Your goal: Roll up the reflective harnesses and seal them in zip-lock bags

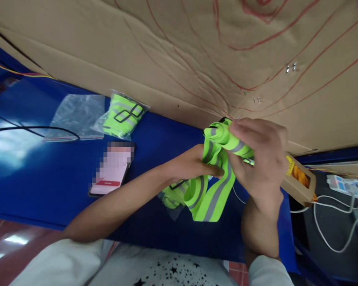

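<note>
A neon yellow-green reflective strap (216, 198) with a grey stripe hangs in loops between my hands above the blue table. My right hand (259, 151) is closed round its bundled upper part. On the left side of the bundle, my left hand (193, 163) grips the strap, its thumb across the band and its other fingers mostly hidden behind it. Below my left wrist lies a bagged neon bundle (173, 196), partly covered by the hanging loops. Another neon bundle in a clear bag (123, 115), with a black buckle showing, rests at the back of the table.
An empty-looking clear zip bag (77, 115) and black cables (32, 128) lie at the left. A phone (111, 169) rests near my left forearm. Brown cardboard (155, 51) stands behind the blue table (47, 178). A windowed box (300, 180) and white cables (319, 234) are at the right.
</note>
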Available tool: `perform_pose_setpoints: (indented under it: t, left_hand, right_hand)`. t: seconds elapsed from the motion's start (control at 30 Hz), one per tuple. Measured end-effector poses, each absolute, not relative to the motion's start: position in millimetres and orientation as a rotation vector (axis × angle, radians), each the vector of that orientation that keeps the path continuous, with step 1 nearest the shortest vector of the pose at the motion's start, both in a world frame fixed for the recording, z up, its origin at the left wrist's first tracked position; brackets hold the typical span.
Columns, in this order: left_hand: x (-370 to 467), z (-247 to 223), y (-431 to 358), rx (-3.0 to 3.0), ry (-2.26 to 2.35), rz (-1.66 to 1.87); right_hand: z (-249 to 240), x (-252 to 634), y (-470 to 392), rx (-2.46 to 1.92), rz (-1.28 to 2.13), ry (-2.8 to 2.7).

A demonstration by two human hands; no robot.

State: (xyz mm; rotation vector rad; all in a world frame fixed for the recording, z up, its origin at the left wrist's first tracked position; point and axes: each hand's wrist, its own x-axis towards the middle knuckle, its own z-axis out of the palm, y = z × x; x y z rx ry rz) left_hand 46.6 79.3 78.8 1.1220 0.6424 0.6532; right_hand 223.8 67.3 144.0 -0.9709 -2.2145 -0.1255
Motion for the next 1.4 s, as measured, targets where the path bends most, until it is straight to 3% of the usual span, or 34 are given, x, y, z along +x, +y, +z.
perform_pose_setpoints:
  t: [0.13,0.37,0.63,0.8,1.03,1.2,1.4]
  left_hand:
    - [44,78,84,1.206,0.638,0.8]
    - [18,92,91,0.901,0.497,0.647]
    - [16,85,97,0.957,0.556,0.85]
    - [20,84,100,1.041,0.562,0.784]
    - [20,83,97,1.175,0.421,0.557]
    - [27,77,92,0.796,0.345,0.67]
    - [51,71,77,0.614,0.414,0.56]
  right_hand:
    - [135,218,75,-0.897,-0.065,-2.311]
    - [131,221,76,-0.838,0.03,-2.369]
    - [141,223,77,-0.776,0.276,-2.413]
    - [135,234,85,-0.93,0.357,-2.267]
    - [128,240,94,-0.936,0.936,-2.469]
    - [130,234,90,-1.051,0.732,-2.196]
    - [136,241,86,-1.101,0.757,-2.063]
